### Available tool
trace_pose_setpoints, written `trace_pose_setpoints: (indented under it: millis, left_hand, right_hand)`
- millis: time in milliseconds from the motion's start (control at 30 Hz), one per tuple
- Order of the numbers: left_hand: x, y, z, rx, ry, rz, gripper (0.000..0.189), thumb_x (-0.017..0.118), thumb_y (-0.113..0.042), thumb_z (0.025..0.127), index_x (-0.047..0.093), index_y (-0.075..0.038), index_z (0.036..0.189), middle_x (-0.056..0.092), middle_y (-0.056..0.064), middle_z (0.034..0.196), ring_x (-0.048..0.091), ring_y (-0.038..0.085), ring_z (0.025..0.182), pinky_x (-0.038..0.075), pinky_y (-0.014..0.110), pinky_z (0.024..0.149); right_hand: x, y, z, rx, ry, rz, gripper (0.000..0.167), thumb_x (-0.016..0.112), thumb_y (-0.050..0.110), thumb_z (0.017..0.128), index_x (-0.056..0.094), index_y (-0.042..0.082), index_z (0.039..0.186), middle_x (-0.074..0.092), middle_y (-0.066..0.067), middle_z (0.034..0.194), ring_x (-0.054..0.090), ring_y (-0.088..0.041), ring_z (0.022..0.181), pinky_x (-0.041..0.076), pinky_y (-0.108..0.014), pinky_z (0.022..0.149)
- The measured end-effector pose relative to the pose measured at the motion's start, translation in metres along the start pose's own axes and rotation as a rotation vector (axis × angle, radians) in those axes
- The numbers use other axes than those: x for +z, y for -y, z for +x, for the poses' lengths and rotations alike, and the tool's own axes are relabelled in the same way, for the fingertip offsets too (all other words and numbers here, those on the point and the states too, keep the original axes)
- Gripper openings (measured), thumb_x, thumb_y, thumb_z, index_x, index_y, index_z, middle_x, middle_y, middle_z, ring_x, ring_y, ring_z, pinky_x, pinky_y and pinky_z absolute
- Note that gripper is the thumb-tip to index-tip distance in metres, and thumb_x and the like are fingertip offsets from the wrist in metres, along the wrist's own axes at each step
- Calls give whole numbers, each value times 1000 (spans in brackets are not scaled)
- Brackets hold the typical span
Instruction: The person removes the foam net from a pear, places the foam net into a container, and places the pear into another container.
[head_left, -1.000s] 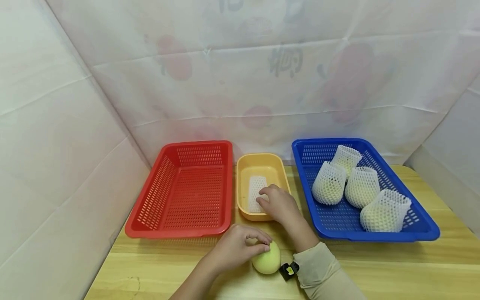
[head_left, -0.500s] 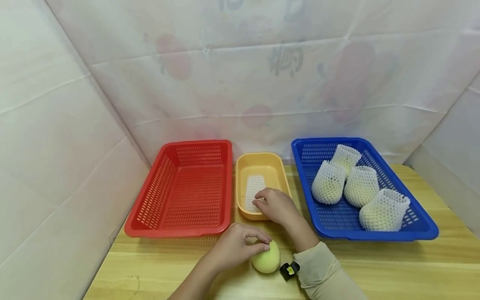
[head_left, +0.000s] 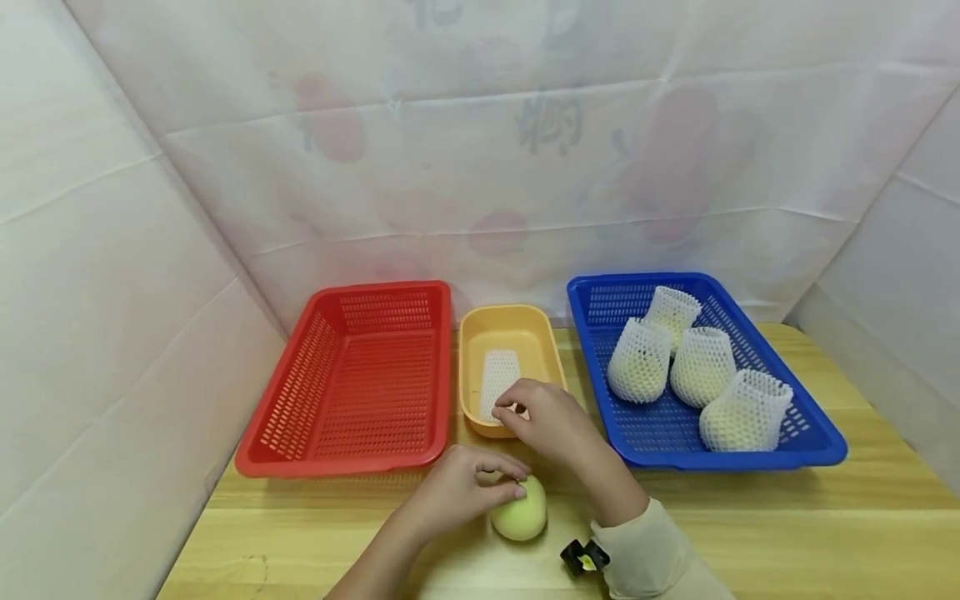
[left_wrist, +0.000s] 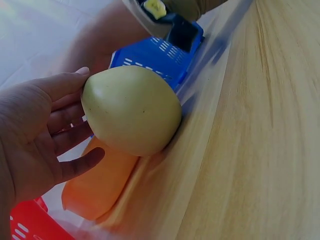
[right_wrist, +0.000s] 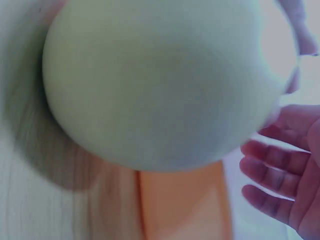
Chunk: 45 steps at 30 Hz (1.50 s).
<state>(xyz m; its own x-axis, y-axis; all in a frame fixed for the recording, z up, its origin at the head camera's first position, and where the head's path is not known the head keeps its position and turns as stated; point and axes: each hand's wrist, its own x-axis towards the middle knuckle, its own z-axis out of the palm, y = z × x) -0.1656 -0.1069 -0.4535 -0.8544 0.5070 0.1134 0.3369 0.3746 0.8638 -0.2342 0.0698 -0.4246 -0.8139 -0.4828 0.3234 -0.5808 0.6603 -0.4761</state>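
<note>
My left hand (head_left: 468, 493) pinches the top of a smooth yellow-green pear (head_left: 519, 512) that sits on the table in front of the small yellow tray (head_left: 551, 350). In the left wrist view the pear (left_wrist: 132, 110) shows small dark specks, with the thumb at its tapered end. Over the tray's near edge, my right hand (head_left: 551, 421) reaches with its thumb and index tips close together. Those tips overlap a flat white foam net sleeve (head_left: 498, 375) lying in the tray. In the right wrist view, the right hand's fingers (right_wrist: 270, 175) hang loosely, tips above the rim, the thumb tip hidden behind the pear.
A red basket (head_left: 441, 392) stands left of the tray. To the right, a blue basket (head_left: 592, 358) holds several pears (head_left: 702, 375) in white foam nets. A black camera mount (head_left: 583, 558) sits at the right cuff, close to the pear. White cloth walls (head_left: 420, 183) surround the table.
My right thumb and index finger have drawn closer together over the foam net sleeve. The left hand keeps hold of the pear. The head view has shifted slightly.
</note>
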Motion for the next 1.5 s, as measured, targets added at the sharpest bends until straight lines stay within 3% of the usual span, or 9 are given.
trace_pose_setpoints:
  millis: [100, 333, 467, 600, 767, 900, 1100, 1300, 1500]
  left_hand:
    - [-1, 1, 0, -13, 23, -44, 21, 74, -32, 88, 77, -19, 105, 74, -9, 108, 65, 5, 108, 54, 31, 93]
    - [-1, 5, 0, -25, 63, -135, 27, 75, -28, 87, 74, -14, 111, 72, -4, 114, 64, 8, 111, 53, 28, 94]
    - [-1, 6, -1, -19, 82, -129, 29, 76, -26, 85, 73, -17, 113, 71, -6, 117, 64, 10, 110, 52, 28, 96]
    - [-2, 6, -1, -10, 108, -95, 24, 78, -26, 83, 72, -22, 107, 72, -11, 110, 65, 10, 104, 52, 29, 95]
    - [-3, 7, -1, -8, 139, -94, 25, 80, -25, 82, 70, -22, 105, 70, -12, 105, 64, 6, 98, 53, 27, 91]
    - [-2, 9, -2, -14, 176, -112, 33, 81, -25, 80, 67, -20, 110, 68, -10, 104, 64, 4, 92, 55, 26, 84]
    - [0, 13, -3, -40, 187, -49, 47, 84, -32, 77, 62, -25, 119, 65, -12, 105, 62, 3, 87, 54, 22, 75]
    - [3, 15, -4, -51, 204, -105, 58, 85, -29, 75, 58, -28, 125, 64, -8, 106, 62, 7, 85, 55, 25, 73]
    - [3, 11, -4, -43, 142, -149, 70, 86, -27, 73, 52, -30, 134, 63, -5, 115, 64, 11, 89, 57, 28, 73]
  right_hand:
    - [-10, 6, -9, -58, 31, 51, 6, 71, 25, 90, 76, 22, 91, 68, 14, 85, 60, -2, 74, 52, -21, 66]
    - [-28, 10, -28, -140, 156, 170, 4, 72, 28, 90, 75, 26, 87, 64, 20, 81, 57, 2, 71, 51, -21, 64]
    - [-32, 8, -36, -193, 246, 229, 7, 72, 31, 89, 75, 25, 90, 62, 19, 79, 53, 2, 65, 49, -19, 57]
    - [-32, 7, -41, -222, 338, 282, 10, 74, 27, 88, 76, 19, 93, 62, 17, 81, 54, 2, 68, 51, -18, 59]
    - [-29, 6, -42, -193, 399, 266, 9, 75, 18, 84, 75, 16, 93, 62, 16, 80, 55, 3, 71, 52, -17, 63]
    - [-26, 7, -42, -183, 392, 229, 6, 74, 15, 84, 75, 16, 90, 62, 16, 80, 54, 5, 71, 51, -17, 64]
    - [-22, 7, -43, -222, 354, 208, 6, 73, 13, 84, 72, 19, 84, 60, 16, 78, 53, 5, 70, 50, -16, 63]
    - [-23, 8, -43, -238, 312, 217, 9, 72, 13, 83, 70, 21, 82, 59, 16, 77, 52, 3, 68, 49, -15, 61]
    - [-27, 10, -44, -257, 211, 251, 8, 72, 12, 85, 70, 20, 85, 58, 15, 75, 52, 3, 67, 49, -16, 58]
